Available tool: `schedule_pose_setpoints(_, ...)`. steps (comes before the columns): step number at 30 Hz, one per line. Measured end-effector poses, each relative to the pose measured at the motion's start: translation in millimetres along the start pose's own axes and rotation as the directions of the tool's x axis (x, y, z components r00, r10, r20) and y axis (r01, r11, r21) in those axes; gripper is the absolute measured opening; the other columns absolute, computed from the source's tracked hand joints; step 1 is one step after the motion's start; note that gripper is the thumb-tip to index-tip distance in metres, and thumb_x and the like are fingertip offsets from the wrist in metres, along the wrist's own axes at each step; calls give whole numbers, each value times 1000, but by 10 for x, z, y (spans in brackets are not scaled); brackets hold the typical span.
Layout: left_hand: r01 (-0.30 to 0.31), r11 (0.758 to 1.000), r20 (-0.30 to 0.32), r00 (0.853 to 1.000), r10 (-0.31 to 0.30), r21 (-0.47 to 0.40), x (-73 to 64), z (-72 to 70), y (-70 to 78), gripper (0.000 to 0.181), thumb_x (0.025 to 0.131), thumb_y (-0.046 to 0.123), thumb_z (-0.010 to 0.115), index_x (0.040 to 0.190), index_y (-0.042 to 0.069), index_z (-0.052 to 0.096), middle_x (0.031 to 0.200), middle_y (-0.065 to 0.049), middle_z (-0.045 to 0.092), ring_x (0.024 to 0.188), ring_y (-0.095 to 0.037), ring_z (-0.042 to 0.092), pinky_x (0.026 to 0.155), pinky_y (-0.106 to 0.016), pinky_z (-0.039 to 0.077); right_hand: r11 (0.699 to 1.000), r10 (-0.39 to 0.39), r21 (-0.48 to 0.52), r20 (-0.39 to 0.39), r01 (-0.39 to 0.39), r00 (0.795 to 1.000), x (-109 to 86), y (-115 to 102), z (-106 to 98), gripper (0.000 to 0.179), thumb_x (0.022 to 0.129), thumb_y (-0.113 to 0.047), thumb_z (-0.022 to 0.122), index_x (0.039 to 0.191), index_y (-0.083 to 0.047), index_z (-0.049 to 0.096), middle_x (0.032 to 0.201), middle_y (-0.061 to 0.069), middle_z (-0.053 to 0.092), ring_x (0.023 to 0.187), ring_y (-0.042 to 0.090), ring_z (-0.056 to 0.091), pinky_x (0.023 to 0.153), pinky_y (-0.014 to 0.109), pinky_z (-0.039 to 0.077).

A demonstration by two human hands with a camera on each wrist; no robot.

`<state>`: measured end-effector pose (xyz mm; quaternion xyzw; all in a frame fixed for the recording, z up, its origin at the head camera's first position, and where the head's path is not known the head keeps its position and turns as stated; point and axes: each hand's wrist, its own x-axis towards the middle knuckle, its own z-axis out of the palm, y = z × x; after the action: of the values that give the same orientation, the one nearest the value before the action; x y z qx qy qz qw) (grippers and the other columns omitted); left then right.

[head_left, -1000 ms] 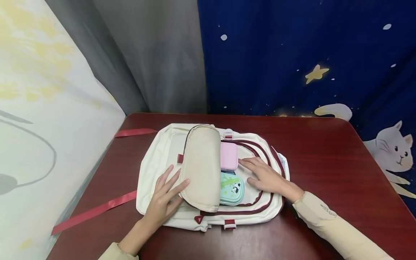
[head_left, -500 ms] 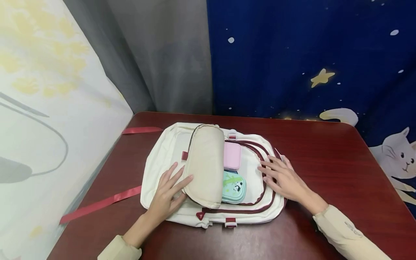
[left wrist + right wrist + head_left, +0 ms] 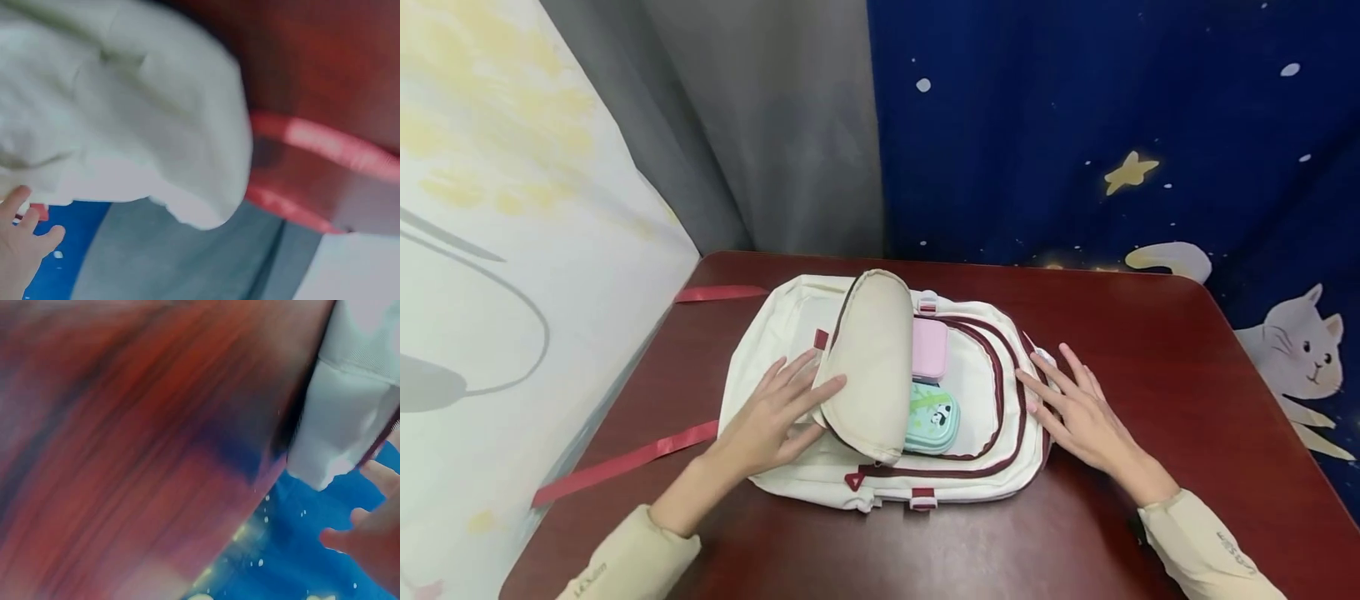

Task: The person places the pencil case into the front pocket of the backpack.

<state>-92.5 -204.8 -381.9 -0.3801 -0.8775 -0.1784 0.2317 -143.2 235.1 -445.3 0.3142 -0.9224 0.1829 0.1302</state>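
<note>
A white backpack [image 3: 973, 417] with dark red zips lies flat on the table, its top toward the right in the head view. The beige front flap [image 3: 871, 375] stands folded back to the left. Beside it, on the bag's front panel, lie a pink case [image 3: 930, 350] and a mint-green case [image 3: 934, 419] with a panda on it, both partly hidden by the flap. My left hand [image 3: 767, 417] is at the flap's left edge, fingers spread and relaxed. My right hand [image 3: 1086, 417] is spread over the bag's right end, fingertips at the dark red zip, holding nothing.
The dark red wooden table [image 3: 962, 550] extends around the bag. Two red straps [image 3: 632, 462] run out from the bag's left end. A grey curtain [image 3: 775, 125] and a blue starry curtain [image 3: 1037, 125] hang behind the table.
My right hand has moved right, from beside the two cases to the bag's right end. My left hand stays by the flap, which stands slightly more raised.
</note>
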Motion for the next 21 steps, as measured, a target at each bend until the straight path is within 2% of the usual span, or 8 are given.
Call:
schedule_pose_setpoints(3, -5, 1000, 32, 999, 5, 20, 118, -117, -33, 55, 88, 35, 51, 139, 17, 45, 128, -12, 55, 129, -32, 37, 100, -57, 26, 999, 37, 3, 62, -37, 997, -33, 2, -85, 53, 90, -37, 58, 139, -22, 46, 149, 11, 28, 140, 32, 1, 102, 61, 12)
schedule_pose_setpoints(5, 23, 998, 50, 998, -26, 54, 174, -172, -25, 68, 78, 32, 56, 143, 15, 40, 128, -11, 53, 128, -32, 36, 98, -55, 27, 998, 61, 17, 97, -63, 993, -68, 3, -143, 57, 89, -40, 58, 142, -24, 43, 151, 10, 23, 140, 31, 0, 103, 60, 11)
schedule_pose_setpoints(7, 67, 994, 79, 994, -74, 86, 218, -212, 6, 81, 70, 30, 56, 146, 11, 31, 134, -13, 46, 130, -34, 30, 97, -56, 25, 996, 81, 23, 116, -84, 990, -103, 14, -194, 60, 89, -42, 57, 143, -25, 39, 152, 10, 21, 140, 31, -1, 103, 59, 10)
schedule_pose_setpoints(9, 108, 988, 130, 984, -122, 111, 258, -241, 56, 90, 67, 30, 53, 148, 7, 21, 144, -15, 31, 134, -35, 19, 98, -60, 20, 995, 97, 24, 114, -101, 989, -137, 34, -235, 62, 89, -42, 58, 145, -25, 36, 153, 10, 19, 140, 31, 0, 104, 58, 10)
schedule_pose_setpoints(11, 130, 983, 183, 971, -152, 126, 311, -258, 114, 93, 68, 31, 50, 149, 3, 13, 151, -16, 17, 138, -35, 8, 100, -63, 12, 993, 114, 21, 100, -116, 988, -174, 57, -268, 63, 89, -41, 59, 145, -24, 35, 152, 10, 20, 140, 31, 0, 105, 56, 8)
schedule_pose_setpoints(13, 133, 982, 231, 960, -161, 132, 368, -258, 166, 89, 75, 34, 48, 149, 2, 9, 154, -14, 9, 140, -34, 1, 101, -64, 5, 992, 125, 19, 88, -127, 988, -218, 80, -293, 63, 89, -39, 59, 145, -22, 36, 151, 12, 22, 140, 32, 1, 106, 54, 7)
schedule_pose_setpoints(18, 136, 980, 330, 927, -178, 147, 532, -175, 237, 74, 90, 38, 42, 148, 2, 15, 153, -13, 19, 139, -33, 12, 102, -63, -2, 987, 155, 38, 93, -159, 984, -317, 117, -347, 61, 90, -38, 58, 145, -22, 37, 151, 14, 22, 140, 31, -1, 107, 53, 4)
schedule_pose_setpoints(21, 133, 982, 390, 904, -175, 133, 656, -86, 255, 68, 94, 36, 38, 148, 2, 16, 153, -14, 17, 139, -30, 14, 100, -65, -3, 984, 167, 41, 85, -171, 982, -344, 138, -384, 58, 91, -37, 57, 144, -23, 38, 152, 12, 22, 140, 31, -1, 107, 53, 3)
